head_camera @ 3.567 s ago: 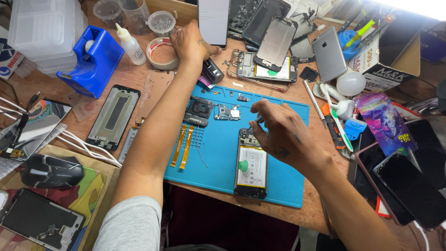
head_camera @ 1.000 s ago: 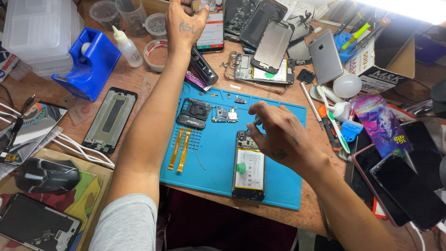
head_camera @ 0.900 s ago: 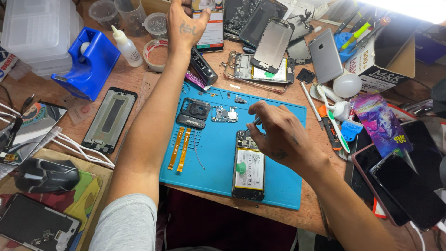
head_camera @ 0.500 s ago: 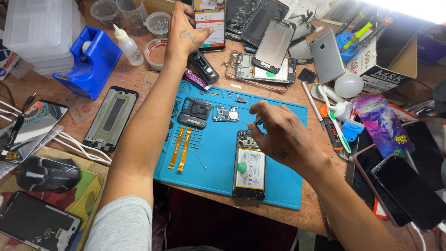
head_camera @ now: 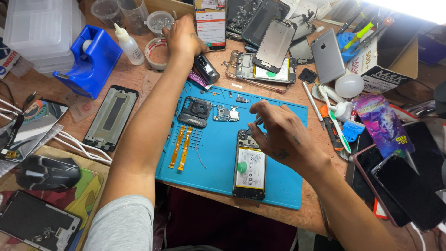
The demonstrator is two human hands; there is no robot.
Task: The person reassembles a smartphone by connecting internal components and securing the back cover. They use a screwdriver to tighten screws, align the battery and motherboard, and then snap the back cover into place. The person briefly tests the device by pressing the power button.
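— What's on the blue mat (head_camera: 288, 186)?
— An opened phone (head_camera: 250, 165) at its six o'clock. The right hand (head_camera: 283, 137) hovers over the phone's top, fingers pinched on a thin metal tool (head_camera: 258, 120).
— And the left hand (head_camera: 183, 37)?
— Stretched to twelve o'clock, fingers curled beside a tape roll (head_camera: 155, 46); whether it grips anything, I can't tell.

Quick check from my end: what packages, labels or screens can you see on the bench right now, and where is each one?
Lit phone screen: top centre, beside the left hand; upright rectangle, white with orange bands.
Cardboard box: far right; brown, white printed side.
Glossy pouch: right of the blue mat; purple and pink.
Battery label: in the opened phone below the right hand; white, green dot.
Dark phone screens: lower right; black.
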